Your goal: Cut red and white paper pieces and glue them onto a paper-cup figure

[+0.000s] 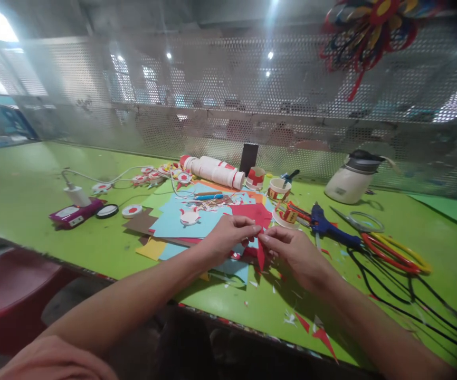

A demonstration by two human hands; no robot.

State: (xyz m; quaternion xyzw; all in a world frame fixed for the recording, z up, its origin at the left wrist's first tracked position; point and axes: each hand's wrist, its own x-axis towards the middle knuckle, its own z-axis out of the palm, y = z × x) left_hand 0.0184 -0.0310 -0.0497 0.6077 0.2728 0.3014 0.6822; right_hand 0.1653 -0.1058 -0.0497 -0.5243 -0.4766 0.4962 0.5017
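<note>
Between both hands is a narrow piece of red paper (260,255), its pointed end hanging down. My left hand (234,235) pinches it near the top with thumb and fingers. Close against it, the thumb and fingertips of my right hand (292,250) pinch the same piece from the other side. Beneath and behind the hands lies a stack of coloured paper sheets (208,227), light blue and red on top. A small white disc with red pointed bits (190,217) rests on the blue sheet, left of my hands.
Scissors (394,253), a blue glue gun (333,228) and black cables lie to the right. A jug (351,179) stands behind them. Paper cups (279,189) and a white paper roll (220,171) sit at the back. A purple power strip (76,214) lies left. Red scraps (323,340) litter the front edge.
</note>
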